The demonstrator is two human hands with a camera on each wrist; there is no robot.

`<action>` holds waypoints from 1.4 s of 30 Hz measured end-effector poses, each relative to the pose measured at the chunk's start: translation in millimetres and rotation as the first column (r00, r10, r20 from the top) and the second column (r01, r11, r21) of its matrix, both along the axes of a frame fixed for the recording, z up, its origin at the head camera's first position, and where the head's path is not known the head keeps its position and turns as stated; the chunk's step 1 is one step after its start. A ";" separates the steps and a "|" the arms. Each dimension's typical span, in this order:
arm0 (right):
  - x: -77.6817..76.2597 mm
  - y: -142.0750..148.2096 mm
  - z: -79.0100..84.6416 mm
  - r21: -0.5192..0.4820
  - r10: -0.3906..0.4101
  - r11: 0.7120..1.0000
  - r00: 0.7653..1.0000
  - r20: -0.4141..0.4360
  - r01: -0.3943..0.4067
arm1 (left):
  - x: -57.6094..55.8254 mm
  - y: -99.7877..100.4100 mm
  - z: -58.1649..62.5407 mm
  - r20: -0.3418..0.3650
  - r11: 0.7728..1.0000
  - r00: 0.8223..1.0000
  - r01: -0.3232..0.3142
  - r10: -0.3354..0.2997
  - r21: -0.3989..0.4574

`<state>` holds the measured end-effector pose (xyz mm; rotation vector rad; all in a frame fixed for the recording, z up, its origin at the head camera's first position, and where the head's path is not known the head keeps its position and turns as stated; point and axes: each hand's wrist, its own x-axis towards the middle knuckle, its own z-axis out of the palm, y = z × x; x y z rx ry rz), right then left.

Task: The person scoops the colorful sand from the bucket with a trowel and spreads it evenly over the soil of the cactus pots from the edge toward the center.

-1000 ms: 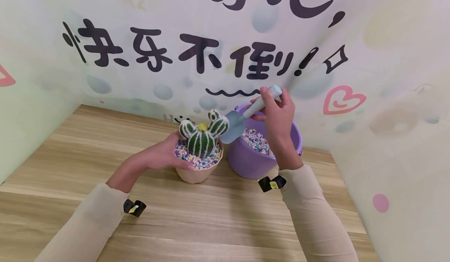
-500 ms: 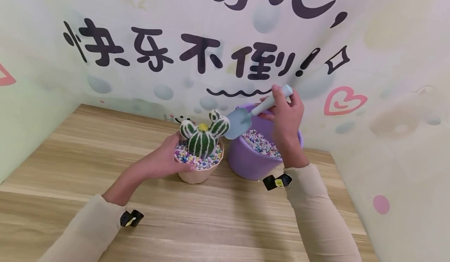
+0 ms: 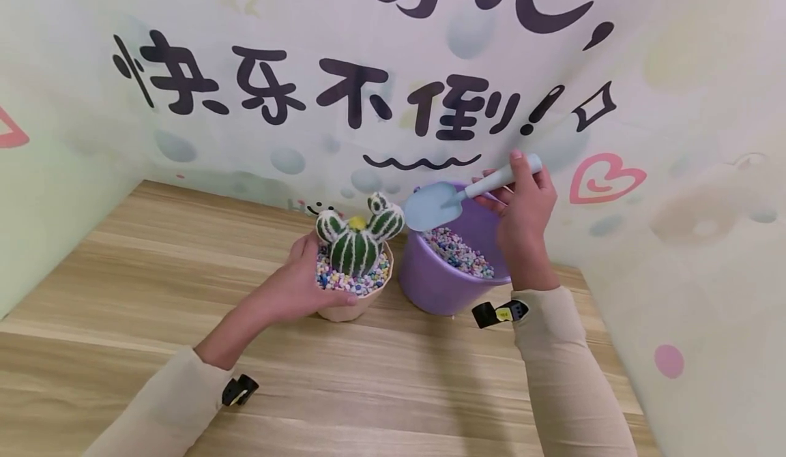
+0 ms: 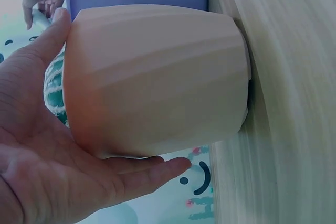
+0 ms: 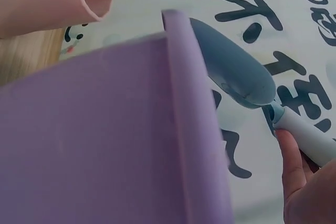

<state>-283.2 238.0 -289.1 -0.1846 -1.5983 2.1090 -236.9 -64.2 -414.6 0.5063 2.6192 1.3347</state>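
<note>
A toy cactus (image 3: pixel 354 251), green with white stripes and a yellow top, stands upright in a pale pink flowerpot (image 3: pixel 348 310) filled with colored pebbles (image 3: pixel 368 281). My left hand (image 3: pixel 299 283) holds this pot by its near-left side, thumb along the front rim and fingers behind. In the left wrist view the flowerpot (image 4: pixel 157 77) sits between thumb and fingers. My right hand (image 3: pixel 527 215) grips the pale handle of a light blue trowel (image 3: pixel 432 206). Its blade is over the left rim of a purple bucket (image 3: pixel 439 281); in the right wrist view the trowel blade (image 5: pixel 236 69) looks bare.
More colored pebbles (image 3: pixel 457 252) lie inside the bucket, close to the right of the pot. A wooden tabletop (image 3: pixel 344 382) runs under everything. Behind it hangs a printed backdrop (image 3: pixel 245 146), and a pale side wall (image 3: pixel 694 273) borders the table at right.
My right hand and the trowel have moved right, away from the cactus and over the bucket, the blade tilting flatter. My left hand stays at the pot, its thumb slightly farther along the front.
</note>
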 end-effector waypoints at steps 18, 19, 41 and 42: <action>-0.5 17.5 -1.7 -0.035 -0.076 0.997 0.997 -0.033 0.075 | 2.1 2.7 0.8 0.009 0.999 0.999 -0.036 0.036 -0.035; -0.7 17.7 -1.7 -0.018 -0.086 0.996 0.996 -0.035 0.085 | 2.1 2.8 0.6 0.008 0.999 0.999 -0.037 0.038 -0.031; -8.1 9.0 -11.6 0.635 -0.341 0.699 0.934 -0.109 0.329 | 2.7 4.9 -2.6 0.005 0.998 0.998 -0.065 0.065 0.005; -8.1 8.4 -11.8 0.650 -0.346 0.687 0.933 -0.099 0.323 | 2.8 4.9 -2.6 0.003 0.998 0.998 -0.066 0.066 0.005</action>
